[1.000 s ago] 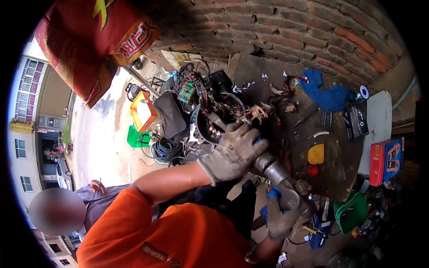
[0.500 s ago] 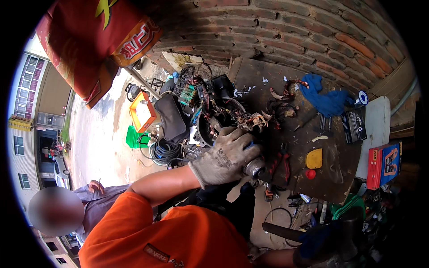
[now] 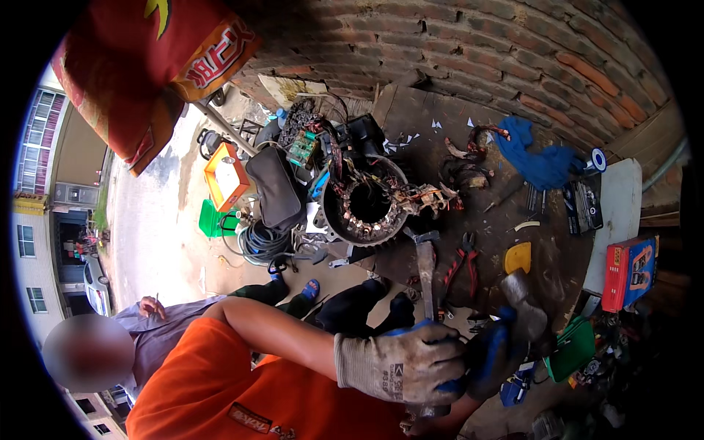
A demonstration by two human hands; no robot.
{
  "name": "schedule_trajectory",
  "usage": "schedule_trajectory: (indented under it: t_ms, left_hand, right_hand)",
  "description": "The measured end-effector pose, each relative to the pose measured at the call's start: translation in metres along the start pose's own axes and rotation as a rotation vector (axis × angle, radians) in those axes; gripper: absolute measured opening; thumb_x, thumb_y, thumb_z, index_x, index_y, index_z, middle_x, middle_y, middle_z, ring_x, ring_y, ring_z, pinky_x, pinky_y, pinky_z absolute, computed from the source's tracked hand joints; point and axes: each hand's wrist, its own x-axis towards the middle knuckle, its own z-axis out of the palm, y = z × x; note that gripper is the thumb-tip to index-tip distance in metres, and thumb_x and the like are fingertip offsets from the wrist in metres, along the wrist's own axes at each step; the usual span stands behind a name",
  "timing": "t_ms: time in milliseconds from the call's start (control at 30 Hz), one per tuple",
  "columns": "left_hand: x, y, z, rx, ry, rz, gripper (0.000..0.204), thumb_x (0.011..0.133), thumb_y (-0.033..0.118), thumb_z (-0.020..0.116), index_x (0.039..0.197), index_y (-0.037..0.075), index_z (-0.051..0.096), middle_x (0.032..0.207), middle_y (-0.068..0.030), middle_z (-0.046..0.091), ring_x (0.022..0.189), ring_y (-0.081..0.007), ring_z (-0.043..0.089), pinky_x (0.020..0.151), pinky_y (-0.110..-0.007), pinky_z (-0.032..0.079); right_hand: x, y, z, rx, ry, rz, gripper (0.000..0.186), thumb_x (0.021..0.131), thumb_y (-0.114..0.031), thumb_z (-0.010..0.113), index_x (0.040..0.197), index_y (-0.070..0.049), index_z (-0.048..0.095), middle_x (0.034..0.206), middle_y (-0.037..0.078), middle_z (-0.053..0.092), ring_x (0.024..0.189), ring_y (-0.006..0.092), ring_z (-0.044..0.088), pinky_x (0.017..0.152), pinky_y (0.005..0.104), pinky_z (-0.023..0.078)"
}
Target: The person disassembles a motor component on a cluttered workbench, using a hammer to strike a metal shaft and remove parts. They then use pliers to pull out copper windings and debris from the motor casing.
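With the left hand clamped on the chisel and the right hand gripping the hammer, keep the blade square to the stator (gloves on).

Gloved left hand grips a long chisel; gloved right hand grips a hammer. Far on the desk: stripped motor stator, red pliers, blue cloth.

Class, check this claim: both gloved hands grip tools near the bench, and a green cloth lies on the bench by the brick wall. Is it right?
Not quite: the head view shows the cloth is blue, not green. The left hand and right hand do grip tools near the bench by the brick wall.
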Motion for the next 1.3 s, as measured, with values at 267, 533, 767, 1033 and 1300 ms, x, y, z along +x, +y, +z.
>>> schedule_trajectory:
  t_ms: [267,533,767,1033,1300]
  left_hand:
    - [-0.026,-0.05,0.072,0.135,-0.066,0.13,0.032,0.082,0.033,0.062,0.113,0.03,0.06,0.135,-0.0025,0.054,0.126,-0.027,0.048,0.099,-0.047,0.043]
    - [-0.031,-0.124,0.124,0.371,-0.163,-0.043,0.027,0.084,0.031,0.059,0.111,0.029,0.06,0.134,-0.002,0.052,0.127,-0.0256,0.047,0.092,-0.043,0.045]
    - [-0.003,-0.133,0.138,0.412,-0.167,-0.121,0.028,0.085,0.025,0.057,0.112,0.015,0.06,0.128,-0.0113,0.055,0.127,-0.0282,0.05,0.1,-0.042,0.044]
    - [-0.014,-0.114,0.134,0.322,-0.065,-0.424,0.043,0.089,0.016,0.05,0.13,0.006,0.053,0.14,-0.0203,0.045,0.134,-0.0366,0.043,0.11,-0.047,0.038]
    - [-0.039,-0.109,0.127,0.258,-0.102,-0.351,0.045,0.085,0.02,0.054,0.128,0.006,0.057,0.145,-0.0217,0.043,0.138,-0.0364,0.038,0.11,-0.047,0.035]
  right_hand:
    - [0.114,0.03,0.019,-0.266,-0.163,0.05,0.058,0.09,-0.007,0.059,0.143,0.005,0.038,0.12,0.016,0.057,0.096,0.0204,0.056,0.083,0.0326,0.047]
    - [0.196,0.067,0.072,-1.13,-0.107,-0.127,0.068,0.089,-0.022,0.059,0.145,0.006,0.032,0.123,0.034,0.053,0.111,0.0462,0.056,0.093,0.0506,0.048]
    - [0.199,0.075,0.083,-1.199,-0.011,-0.229,0.068,0.09,-0.027,0.059,0.145,0.005,0.033,0.123,0.032,0.053,0.111,0.045,0.057,0.093,0.0487,0.049]
    - [0.16,0.029,0.074,-0.895,-0.091,-0.307,0.053,0.089,-0.018,0.064,0.135,0.005,0.05,0.125,0.029,0.057,0.112,0.0398,0.06,0.097,0.0434,0.049]
    - [0.075,-0.085,0.137,0.028,-0.169,-0.346,0.037,0.097,-0.006,0.057,0.132,0.003,0.054,0.12,0.01,0.061,0.102,0.0148,0.06,0.088,0.0272,0.05]
